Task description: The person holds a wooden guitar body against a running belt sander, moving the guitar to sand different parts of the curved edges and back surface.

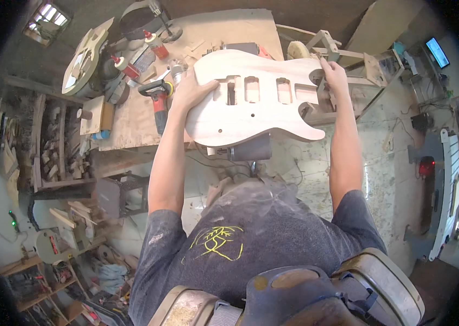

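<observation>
A pale, unpainted wooden electric guitar body (229, 117) is held up in front of me, its routed side facing me. Several pickup and control cavities are cut through or into it, along with small round holes. My left hand (192, 91) grips the rounded left end, thumb lying on the face and the other fingers hidden behind. At the right, my right hand (335, 75) is closed round the upper horn by the neck end. Below the body's lower edge shows a dark grey cylinder (251, 150), mostly hidden by the wood.
Behind the guitar body is a plywood workbench (213, 27). On it lie a red and black angle grinder (159, 106) and red-capped bottles (156, 46). Another guitar body (83, 62) stands at the left. A wooden frame (373, 70) is to the right, and cables trail on the floor.
</observation>
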`<state>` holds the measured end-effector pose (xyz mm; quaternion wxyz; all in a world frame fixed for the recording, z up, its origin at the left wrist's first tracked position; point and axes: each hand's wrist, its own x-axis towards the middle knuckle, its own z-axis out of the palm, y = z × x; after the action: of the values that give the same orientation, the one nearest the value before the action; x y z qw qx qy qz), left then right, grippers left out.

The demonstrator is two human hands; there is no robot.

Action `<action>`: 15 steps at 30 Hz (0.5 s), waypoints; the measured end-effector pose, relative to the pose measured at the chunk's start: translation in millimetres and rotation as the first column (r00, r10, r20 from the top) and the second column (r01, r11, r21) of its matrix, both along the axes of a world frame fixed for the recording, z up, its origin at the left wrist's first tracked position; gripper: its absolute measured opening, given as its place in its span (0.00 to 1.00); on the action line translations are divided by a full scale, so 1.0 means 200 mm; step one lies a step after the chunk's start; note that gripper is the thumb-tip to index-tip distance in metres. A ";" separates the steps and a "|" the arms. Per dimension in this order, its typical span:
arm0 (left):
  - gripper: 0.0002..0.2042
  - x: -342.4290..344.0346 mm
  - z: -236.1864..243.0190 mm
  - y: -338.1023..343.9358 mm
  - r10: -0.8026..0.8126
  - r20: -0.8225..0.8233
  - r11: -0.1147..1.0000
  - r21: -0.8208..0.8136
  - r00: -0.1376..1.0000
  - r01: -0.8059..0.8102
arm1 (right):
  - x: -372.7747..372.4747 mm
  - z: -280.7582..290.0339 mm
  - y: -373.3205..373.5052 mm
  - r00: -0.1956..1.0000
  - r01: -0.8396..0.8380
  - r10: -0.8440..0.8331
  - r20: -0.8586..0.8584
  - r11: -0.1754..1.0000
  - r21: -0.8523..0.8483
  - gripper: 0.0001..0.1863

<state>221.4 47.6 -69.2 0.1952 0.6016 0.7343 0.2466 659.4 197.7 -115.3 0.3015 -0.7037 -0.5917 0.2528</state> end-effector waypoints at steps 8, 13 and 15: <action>0.47 0.02 0.07 -0.18 0.077 0.166 0.996 0.034 0.983 -0.083 | -0.21 0.07 0.08 0.996 -0.046 0.032 0.081 0.981 0.188 0.29; 0.42 -0.05 0.04 -0.29 0.172 0.223 0.985 -0.009 0.960 -0.175 | -0.34 0.17 0.10 0.995 -0.080 0.070 0.075 0.987 0.140 0.27; 0.37 -0.09 0.04 -0.32 0.236 0.188 0.971 -0.003 0.953 -0.240 | -0.37 0.12 0.14 0.994 -0.095 0.086 0.061 0.981 0.168 0.26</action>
<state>204.4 -15.7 -61.3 0.2260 0.4848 0.7773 0.3313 585.5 226.3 -91.1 0.3329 -0.6541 -0.6503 0.1958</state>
